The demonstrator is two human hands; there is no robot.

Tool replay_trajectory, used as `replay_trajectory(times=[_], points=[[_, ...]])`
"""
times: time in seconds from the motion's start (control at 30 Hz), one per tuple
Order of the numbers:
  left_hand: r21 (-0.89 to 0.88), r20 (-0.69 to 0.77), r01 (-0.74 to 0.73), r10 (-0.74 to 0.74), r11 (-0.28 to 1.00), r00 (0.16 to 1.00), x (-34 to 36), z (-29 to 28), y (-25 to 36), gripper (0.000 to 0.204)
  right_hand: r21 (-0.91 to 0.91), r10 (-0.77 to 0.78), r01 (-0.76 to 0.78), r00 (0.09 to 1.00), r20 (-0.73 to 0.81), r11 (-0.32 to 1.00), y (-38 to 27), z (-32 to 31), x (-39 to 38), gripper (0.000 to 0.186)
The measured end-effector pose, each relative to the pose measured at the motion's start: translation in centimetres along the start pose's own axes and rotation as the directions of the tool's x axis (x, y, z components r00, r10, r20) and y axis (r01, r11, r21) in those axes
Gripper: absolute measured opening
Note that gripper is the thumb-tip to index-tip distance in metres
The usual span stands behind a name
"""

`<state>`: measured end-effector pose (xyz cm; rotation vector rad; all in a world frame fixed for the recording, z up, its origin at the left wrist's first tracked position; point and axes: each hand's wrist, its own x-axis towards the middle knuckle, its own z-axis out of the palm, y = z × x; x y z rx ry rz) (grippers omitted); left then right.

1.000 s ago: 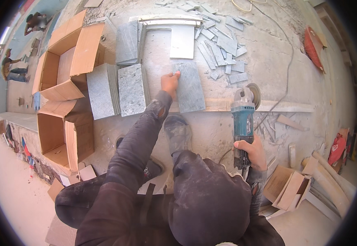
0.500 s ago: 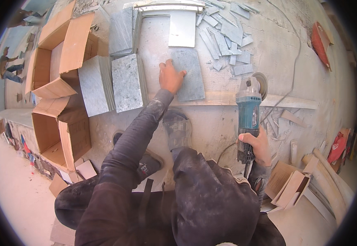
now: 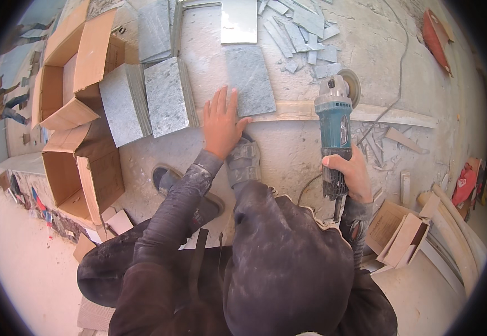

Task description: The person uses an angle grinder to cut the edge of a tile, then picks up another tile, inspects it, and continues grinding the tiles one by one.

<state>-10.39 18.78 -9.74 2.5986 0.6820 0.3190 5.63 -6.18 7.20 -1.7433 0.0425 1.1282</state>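
Observation:
With its fingers stretched out, my left hand [image 3: 221,126] is at the near left corner of a single grey stone tile [image 3: 249,81]. Whether the fingertips touch the tile I cannot tell. The tile lies flat on the floor against a long pale wooden strip [image 3: 299,111]. On the right, my right hand [image 3: 351,173] is wrapped around the black rear body of a teal angle grinder [image 3: 334,131]. The grinder points away from me, its round disc [image 3: 351,88] at the far end. My sandalled foot [image 3: 244,159] is just below my left hand.
Stacks of grey tiles [image 3: 168,95] stand left of my hand, beside open cardboard boxes [image 3: 81,173]. Cut tile strips [image 3: 305,33] lie scattered at the far side. A grey cable [image 3: 403,67] runs across the floor at right. A torn carton [image 3: 392,229] sits near my right arm.
My left hand has come back toward me from the tile's left edge, and its fingers have straightened. The right hand still grips the grinder. The whole view has shifted slightly.

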Motion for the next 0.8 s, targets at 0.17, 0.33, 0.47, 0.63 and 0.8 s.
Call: replay_trajectory(times=[0.17,0.33,0.47,0.63,0.8], points=[[0.209,0.17,-0.186,0.152,0.96,0.974,3.2,1.5,0.5,0.09,0.004,0.012,-0.012,1.0,-0.004,1.0,-0.5,0.6,-0.2,0.043],[0.122,0.22,-0.26,0.23,0.958,0.948,4.5,1.7,1.3,0.095,-0.005,-0.005,0.005,1.0,-0.012,1.0,-0.5,0.9,-0.2,0.042],[0.096,0.284,-0.308,0.27,0.947,0.92,4.7,1.2,1.0,0.097,-0.005,-0.002,0.002,1.0,-0.003,1.0,-0.2,0.7,-0.1,0.043],[0.077,0.285,-0.316,0.283,0.946,0.916,3.3,0.4,0.4,0.092,0.008,-0.007,0.007,1.0,0.002,1.0,-0.1,0.7,-0.1,0.044],[0.198,0.242,-0.213,0.163,0.957,0.957,3.5,0.8,0.1,0.088,-0.036,0.01,-0.009,0.999,0.03,0.999,-0.2,0.8,0.2,0.048]])
